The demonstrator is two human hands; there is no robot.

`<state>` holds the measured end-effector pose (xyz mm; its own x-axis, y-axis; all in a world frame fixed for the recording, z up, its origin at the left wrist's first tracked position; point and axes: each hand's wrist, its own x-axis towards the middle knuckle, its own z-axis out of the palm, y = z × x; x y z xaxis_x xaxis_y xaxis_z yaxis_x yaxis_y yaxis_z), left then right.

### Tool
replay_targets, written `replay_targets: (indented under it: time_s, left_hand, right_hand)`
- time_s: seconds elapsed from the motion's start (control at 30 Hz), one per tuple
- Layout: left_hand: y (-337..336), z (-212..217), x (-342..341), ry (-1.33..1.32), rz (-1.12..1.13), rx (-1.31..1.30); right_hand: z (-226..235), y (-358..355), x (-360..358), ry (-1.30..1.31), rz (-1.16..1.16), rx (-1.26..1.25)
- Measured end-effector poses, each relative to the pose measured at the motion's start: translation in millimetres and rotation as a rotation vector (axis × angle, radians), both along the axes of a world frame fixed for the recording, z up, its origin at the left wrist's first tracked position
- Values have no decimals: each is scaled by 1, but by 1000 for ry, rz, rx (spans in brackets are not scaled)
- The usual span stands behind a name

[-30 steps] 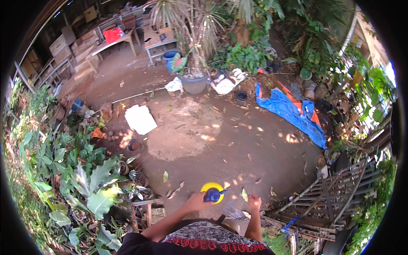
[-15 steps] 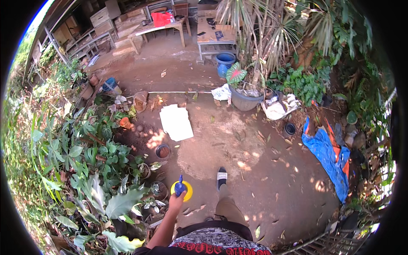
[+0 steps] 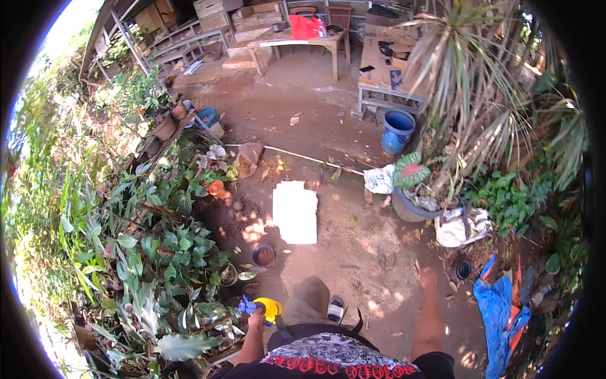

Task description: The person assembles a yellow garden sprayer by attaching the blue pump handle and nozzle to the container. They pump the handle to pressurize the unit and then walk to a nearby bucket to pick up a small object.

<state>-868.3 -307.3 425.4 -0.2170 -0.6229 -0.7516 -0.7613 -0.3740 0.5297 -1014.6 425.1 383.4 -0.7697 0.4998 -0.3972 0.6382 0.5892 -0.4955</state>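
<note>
My left hand (image 3: 255, 316) grips a yellow spray bottle (image 3: 270, 309) with a blue nozzle, held low at my left side, close to the leafy potted plants (image 3: 164, 265). Out to the right, my right hand (image 3: 428, 276) hangs free over the bare dirt with its fingers curled and nothing in it. My bent knee and a sandalled foot (image 3: 336, 309) show between the two arms. A small dark pot of soil (image 3: 263, 254) stands on the ground just ahead of the bottle.
A white sheet (image 3: 295, 211) lies on the dirt ahead. A blue barrel (image 3: 398, 129), a grey planter with a pink-leafed plant (image 3: 410, 189) and a blue tarp (image 3: 502, 316) lie to the right. A wooden table (image 3: 297, 41) and stacked crates stand at the back.
I have turned and stepped left toward the plant bed. The bottle has stayed in my left hand; my right hand let go of it and swung out to the right.
</note>
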Motion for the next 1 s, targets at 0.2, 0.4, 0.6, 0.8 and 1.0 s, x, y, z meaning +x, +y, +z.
replay_targets:
  time_s: [0.2, 0.4, 0.6, 0.8, 1.0]
  left_hand:
    - [17, -87, -112, 51, 369, 362]
    - [68, -101, -348, 91, -44, 587]
    - [74, -48, -506, 151, -331, 448]
    - [145, -31, -749, 276, -563, 382]
    - [284, 57, -1009, 422, -670, 397]
  right_hand:
    - [78, -78, -243, 383, 128, -372]
    - [-31, -65, -306, 118, -71, -394]
    - [57, -155, -457, 4, -154, -617]
    - [94, -142, -649, 42, 374, -537]
    - [106, -161, -830, 16, 596, -628]
